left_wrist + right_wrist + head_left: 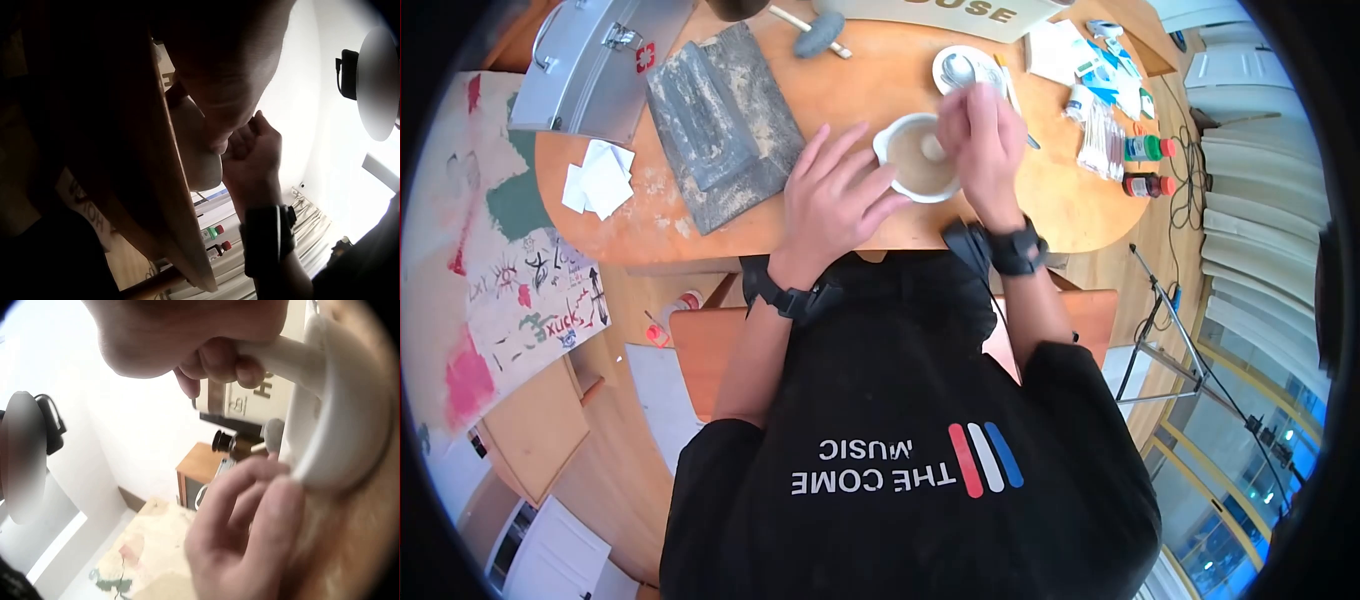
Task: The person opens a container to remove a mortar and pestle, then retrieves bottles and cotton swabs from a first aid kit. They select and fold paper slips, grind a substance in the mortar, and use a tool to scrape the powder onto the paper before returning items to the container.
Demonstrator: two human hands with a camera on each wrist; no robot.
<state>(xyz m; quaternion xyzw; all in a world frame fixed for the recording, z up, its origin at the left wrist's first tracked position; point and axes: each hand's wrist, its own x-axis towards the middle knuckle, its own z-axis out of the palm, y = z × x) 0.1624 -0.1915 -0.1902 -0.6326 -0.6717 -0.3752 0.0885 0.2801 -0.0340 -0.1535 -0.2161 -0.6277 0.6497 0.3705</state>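
A white mortar (926, 197) with a small lip stands near the table's front edge, pale brownish stuff inside it. My right hand (985, 140) grips the shaft of a white pestle (281, 359), whose rounded head is down in the mortar. On the other side, my left hand (830, 200) holds the mortar's rim between thumb and forefinger, the other fingers spread outward over the table. In the left wrist view the mortar (203, 174) shows from low down, partly hidden behind the left hand.
Left of the mortar lies a grey stained board (745, 130), with white paper pieces (600, 180) and a silver case (590, 65) beyond. A white dish (948, 58) with a spoon sits behind. Cotton swabs (1100, 145) and two capped bottles (1145, 150) stand to the right.
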